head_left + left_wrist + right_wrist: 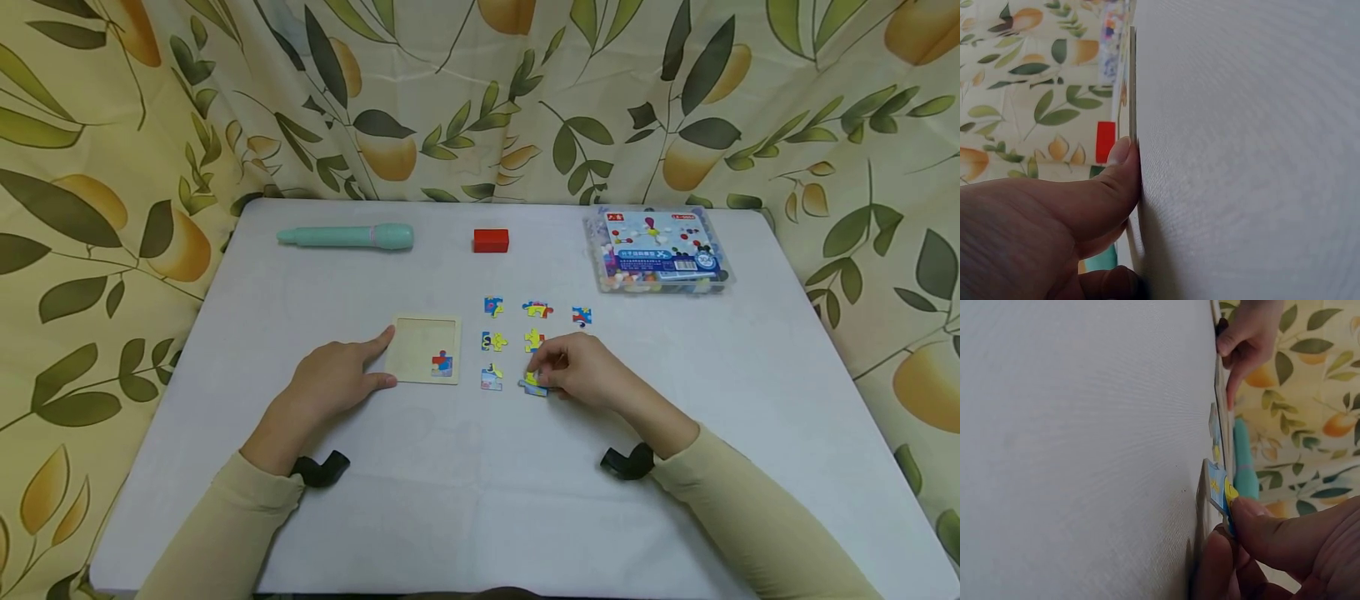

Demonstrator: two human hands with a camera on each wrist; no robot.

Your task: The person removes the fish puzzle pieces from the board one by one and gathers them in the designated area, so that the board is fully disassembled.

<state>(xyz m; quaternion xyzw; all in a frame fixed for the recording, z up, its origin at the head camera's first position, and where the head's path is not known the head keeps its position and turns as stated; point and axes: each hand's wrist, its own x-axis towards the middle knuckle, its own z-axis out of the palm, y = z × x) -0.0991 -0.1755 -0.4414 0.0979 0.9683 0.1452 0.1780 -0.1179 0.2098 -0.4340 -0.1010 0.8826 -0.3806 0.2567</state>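
My right hand (581, 367) pinches a blue-and-yellow jigsaw piece (1217, 485) between thumb and fingertips; the right wrist view shows it tilted up off the white cloth. Left of it lies a square wooden puzzle tray (412, 350) with one red-and-blue piece (443, 365) in its lower right corner. My left hand (330, 379) rests at the tray's left side, index finger and thumb spread and touching its edge. In the left wrist view the thumb (1110, 181) presses against the tray's thin edge. Several loose jigsaw pieces (492, 342) lie between the tray and my right hand.
Along the table's back lie a mint-green tube-shaped object (345, 237), a red block (491, 241) and a clear plastic box (663, 250) of colourful parts with a printed label. A white cloth (480, 517) covers the table. Fruit-patterned curtains (465, 100) hang behind and beside it.
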